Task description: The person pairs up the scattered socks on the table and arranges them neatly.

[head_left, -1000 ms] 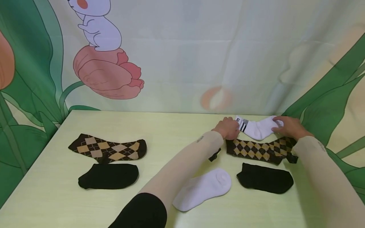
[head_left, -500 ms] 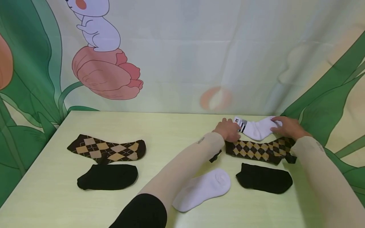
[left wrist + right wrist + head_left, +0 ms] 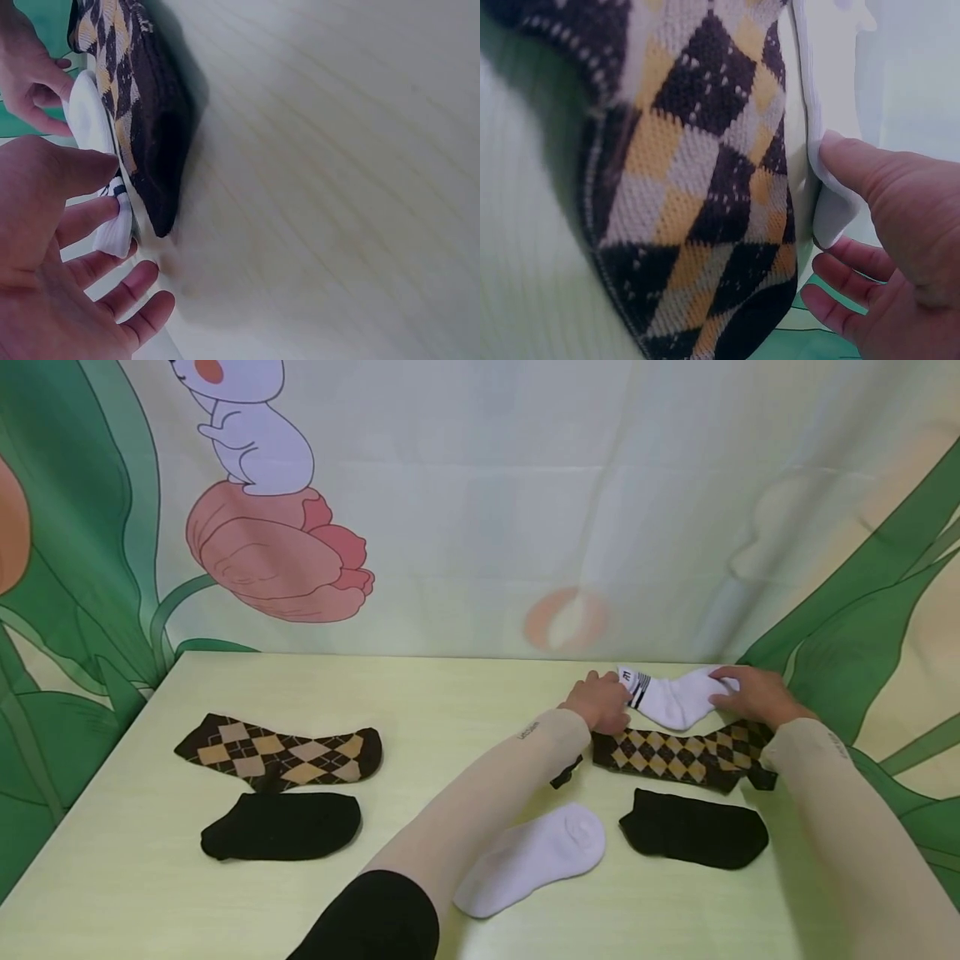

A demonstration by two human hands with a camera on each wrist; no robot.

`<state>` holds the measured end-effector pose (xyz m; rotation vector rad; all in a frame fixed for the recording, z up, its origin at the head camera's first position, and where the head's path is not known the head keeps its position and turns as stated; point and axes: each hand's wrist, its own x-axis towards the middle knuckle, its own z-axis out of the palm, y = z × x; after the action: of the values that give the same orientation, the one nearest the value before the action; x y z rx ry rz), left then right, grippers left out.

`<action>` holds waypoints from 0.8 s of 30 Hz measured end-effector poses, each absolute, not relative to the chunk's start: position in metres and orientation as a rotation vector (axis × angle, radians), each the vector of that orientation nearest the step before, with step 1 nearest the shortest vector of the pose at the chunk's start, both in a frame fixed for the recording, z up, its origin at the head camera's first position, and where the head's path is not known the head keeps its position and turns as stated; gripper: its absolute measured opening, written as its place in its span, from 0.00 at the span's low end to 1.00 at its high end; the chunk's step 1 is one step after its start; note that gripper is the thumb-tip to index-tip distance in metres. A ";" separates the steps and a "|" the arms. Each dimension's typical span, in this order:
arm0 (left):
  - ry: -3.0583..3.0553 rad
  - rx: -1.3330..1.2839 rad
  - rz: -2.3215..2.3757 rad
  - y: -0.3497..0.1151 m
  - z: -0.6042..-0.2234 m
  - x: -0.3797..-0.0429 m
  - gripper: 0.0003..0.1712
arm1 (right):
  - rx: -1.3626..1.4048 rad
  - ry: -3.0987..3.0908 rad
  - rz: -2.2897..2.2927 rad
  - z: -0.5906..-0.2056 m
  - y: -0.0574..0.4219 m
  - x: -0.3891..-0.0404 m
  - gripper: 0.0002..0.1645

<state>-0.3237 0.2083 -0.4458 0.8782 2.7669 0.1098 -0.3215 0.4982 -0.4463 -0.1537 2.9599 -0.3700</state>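
Note:
A white ankle sock [image 3: 678, 702] with black stripes at its cuff lies at the back right of the table. My left hand [image 3: 597, 702] is at the cuff, thumb and index finger on the striped part [image 3: 118, 187], other fingers spread apart. My right hand [image 3: 763, 695] pinches the toe end, with the thumb on the near side and the fingers round the far side [image 3: 832, 217]. Just in front of this sock lies a brown and yellow argyle sock [image 3: 675, 756], close by both hands. Part of the toe is hidden by the right hand.
In front of the argyle sock lies a black sock [image 3: 697, 829]. A second white sock [image 3: 536, 860] is partly beneath my left forearm in view. On the left lie another argyle sock [image 3: 281, 752] and another black sock [image 3: 283, 827]. A printed curtain [image 3: 465, 527] hangs behind the table.
The left hand's fingers have shifted slightly at the white sock's cuff. The right hand stays at the toe end. The other socks keep their places.

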 end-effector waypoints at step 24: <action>2.783 1.106 0.337 0.204 -0.442 -0.330 0.13 | -0.147 3.115 -0.492 -0.441 0.475 -0.324 0.17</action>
<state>-0.3303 0.2035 -0.4418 1.1064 2.7835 0.3369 -0.3242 0.4753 -0.4412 -0.1466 3.1150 -0.4915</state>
